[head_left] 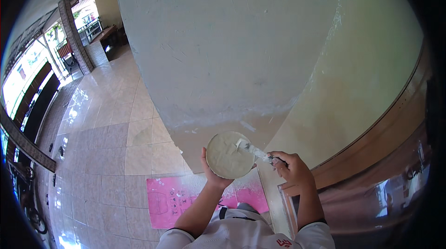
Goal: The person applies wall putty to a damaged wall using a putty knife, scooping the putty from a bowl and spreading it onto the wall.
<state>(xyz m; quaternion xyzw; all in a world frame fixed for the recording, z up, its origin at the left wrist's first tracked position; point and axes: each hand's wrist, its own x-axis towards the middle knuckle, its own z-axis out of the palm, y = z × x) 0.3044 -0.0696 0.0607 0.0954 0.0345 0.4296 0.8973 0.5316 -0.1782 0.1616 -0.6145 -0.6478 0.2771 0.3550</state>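
My left hand point(215, 178) cups a round bowl point(213, 139) from its left side and below. Pale, creamy putty point(223, 156) fills the bowl, its surface smeared and uneven. In my right hand point(293, 169) is a putty knife point(256, 152), its blade end over the right part of the putty and smeared white. Whether the blade touches the putty or hovers just above it I cannot tell. Right in front stands a grey-coated wall point(223, 53), with scratches and a browner, unevenly edged band along its bottom.
A yellowish wall point(362, 77) meets the grey one at a corner, with brown wooden furniture or panelling point(367, 179) to the right. A splattered pink sheet point(162, 202) lies on the tiled floor point(102, 156) below me. Farther left stands a pillar point(74, 35).
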